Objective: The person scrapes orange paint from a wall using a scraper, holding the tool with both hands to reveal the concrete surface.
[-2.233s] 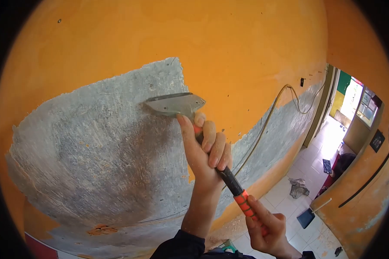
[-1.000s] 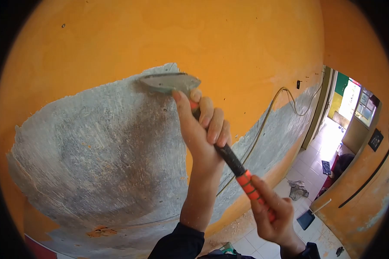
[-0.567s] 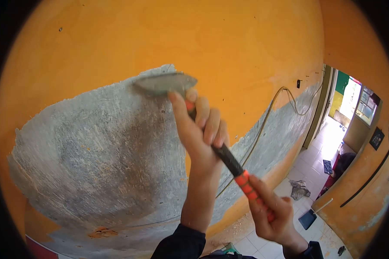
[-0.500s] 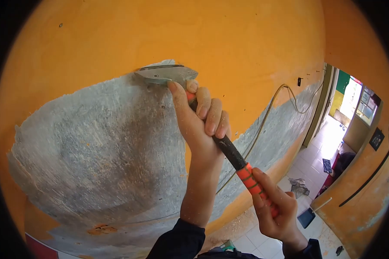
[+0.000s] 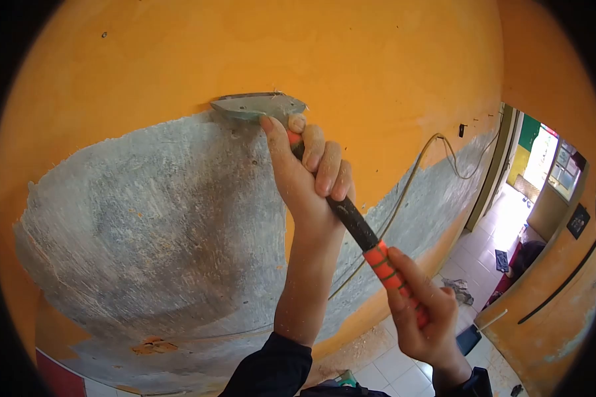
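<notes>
A wide-bladed wall scraper (image 5: 261, 106) lies with its blade against the orange painted wall (image 5: 377, 73), at the upper edge of a bare grey patch (image 5: 146, 212). Close below the blade, my left hand (image 5: 311, 165) is closed around the scraper's black handle, thumb up near the metal. My right hand (image 5: 427, 308) grips the orange, dark-banded end of that handle, lower and to the right. Small paint shavings cling at the blade's top edge, and pale dust speckles the left fingers.
A beige cable (image 5: 407, 188) hangs down the wall from near several nails. To the right, a doorway (image 5: 536, 159) opens onto a bright room. On the tiled floor lie a dark dustpan (image 5: 469, 339), a crumpled grey thing (image 5: 458, 290) and scattered scrapings.
The scraper blade has moved up the wall onto orange paint, with both hands still on the handle. Curled shavings now show at its edge. The view has shifted slightly.
</notes>
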